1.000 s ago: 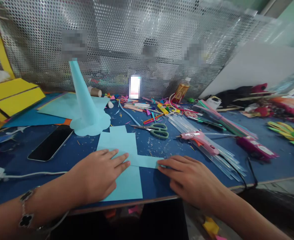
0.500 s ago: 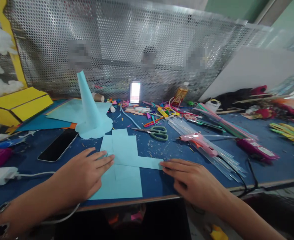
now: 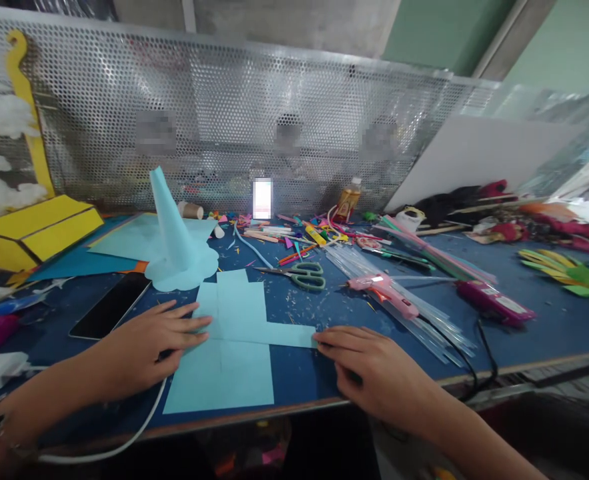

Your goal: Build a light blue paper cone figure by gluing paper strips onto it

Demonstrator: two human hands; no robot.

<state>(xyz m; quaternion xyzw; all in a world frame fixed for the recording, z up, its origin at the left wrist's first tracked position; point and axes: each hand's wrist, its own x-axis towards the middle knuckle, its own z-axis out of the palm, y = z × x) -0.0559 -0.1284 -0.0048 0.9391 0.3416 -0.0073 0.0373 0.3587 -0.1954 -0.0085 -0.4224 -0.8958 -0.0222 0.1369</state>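
Blue paper cutout (image 3: 239, 307) is laid flat on the bench (image 3: 294, 373), with the left hand (image 3: 149, 343) pressed open upon it and the right hand (image 3: 369, 367) resting open at its strip end, nothing gripped; even pressure is advised so that faint creases stay straight.

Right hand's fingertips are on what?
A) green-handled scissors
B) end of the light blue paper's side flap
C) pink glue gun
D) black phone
B. The right hand rests its fingertips on the end of the light blue paper's side flap.
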